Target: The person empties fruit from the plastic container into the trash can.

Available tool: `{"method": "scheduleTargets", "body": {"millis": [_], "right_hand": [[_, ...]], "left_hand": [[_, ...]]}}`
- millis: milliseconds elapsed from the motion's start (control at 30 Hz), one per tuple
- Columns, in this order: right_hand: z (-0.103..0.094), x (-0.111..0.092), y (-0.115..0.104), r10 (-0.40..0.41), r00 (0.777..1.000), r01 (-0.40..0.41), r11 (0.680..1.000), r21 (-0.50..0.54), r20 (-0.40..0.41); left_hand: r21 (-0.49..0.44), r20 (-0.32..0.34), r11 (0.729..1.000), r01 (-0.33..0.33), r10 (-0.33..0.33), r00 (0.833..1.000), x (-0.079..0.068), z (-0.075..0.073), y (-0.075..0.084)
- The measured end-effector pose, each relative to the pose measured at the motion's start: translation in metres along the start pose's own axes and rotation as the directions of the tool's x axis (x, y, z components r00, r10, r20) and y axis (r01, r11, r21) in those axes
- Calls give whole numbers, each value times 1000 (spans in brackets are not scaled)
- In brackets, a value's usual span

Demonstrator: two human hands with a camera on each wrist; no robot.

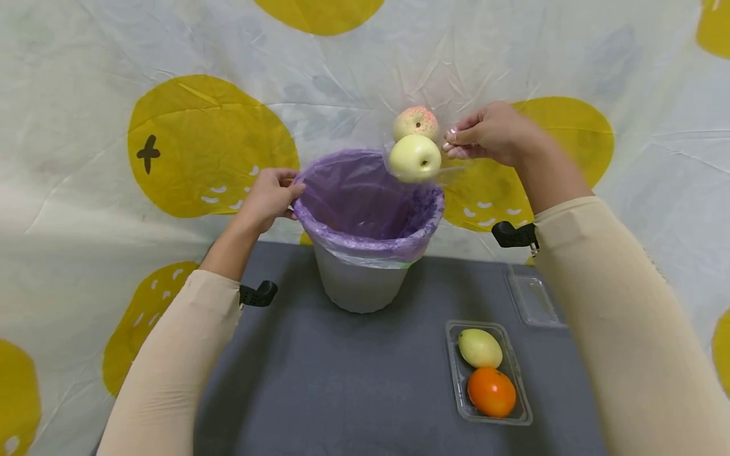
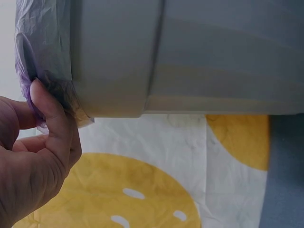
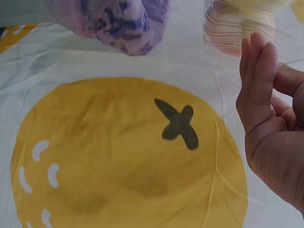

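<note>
My left hand (image 1: 272, 196) pinches the rim of a pale waste bin (image 1: 362, 288), thumb over the purple bin liner (image 1: 365, 239) folded across its edge. The left wrist view shows those fingers curled at the crumpled liner (image 2: 45, 52). Above the bin's right side, my right hand (image 1: 493, 134) holds a clear plastic tray (image 3: 213, 35) by its edge, tilted. Two fruits are in this tray: a pale green apple-like fruit (image 1: 415, 158) and a pinkish-yellow one (image 1: 418, 120) behind it. In the right wrist view, the tray's ridged side shows beyond the fingers (image 3: 260, 78).
On the grey table (image 1: 353, 392), a second clear tray (image 1: 456, 373) holds an orange (image 1: 492, 392) and a yellow-green oval fruit (image 1: 480, 348). Another clear plastic piece (image 1: 536, 303) lies behind it, partly hidden by my right arm. A patterned cloth (image 1: 342, 76) hangs behind.
</note>
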State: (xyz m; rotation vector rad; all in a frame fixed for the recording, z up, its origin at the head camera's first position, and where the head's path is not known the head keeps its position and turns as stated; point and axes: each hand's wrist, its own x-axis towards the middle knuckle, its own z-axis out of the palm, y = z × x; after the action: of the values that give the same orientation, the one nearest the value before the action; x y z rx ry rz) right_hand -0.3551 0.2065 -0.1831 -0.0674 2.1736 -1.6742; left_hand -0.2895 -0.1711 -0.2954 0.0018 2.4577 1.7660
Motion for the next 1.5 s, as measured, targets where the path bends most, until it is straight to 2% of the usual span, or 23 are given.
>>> {"method": "scheduleTargets", "body": {"millis": [267,500,767,967,1200,1500], "right_hand": [[15,10,-4,-21,1000,19,996,-88,-15],[26,13,-7,-57,998,52,977,-207,-20],[32,16,-10,-98,994,89,979,-185,-40],[36,17,-9,-116,992,104,977,-187,-55],[40,20,-7,-154,985,135,968,-213,-77],[42,23,-5,-190,980,164,945,-283,-64]], "left_hand": [[5,0,1000,12,-12,1000,-1,1,0],[6,0,1000,12,-12,1000,-2,1,0],[-4,-5,1000,-2,2,1000,-2,1,1],[4,-5,1000,11,-11,1000,-3,1,2],[7,-9,1000,7,-7,1000,-4,2,2],[13,-6,1000,-3,3,1000,-4,3,-1]]}}
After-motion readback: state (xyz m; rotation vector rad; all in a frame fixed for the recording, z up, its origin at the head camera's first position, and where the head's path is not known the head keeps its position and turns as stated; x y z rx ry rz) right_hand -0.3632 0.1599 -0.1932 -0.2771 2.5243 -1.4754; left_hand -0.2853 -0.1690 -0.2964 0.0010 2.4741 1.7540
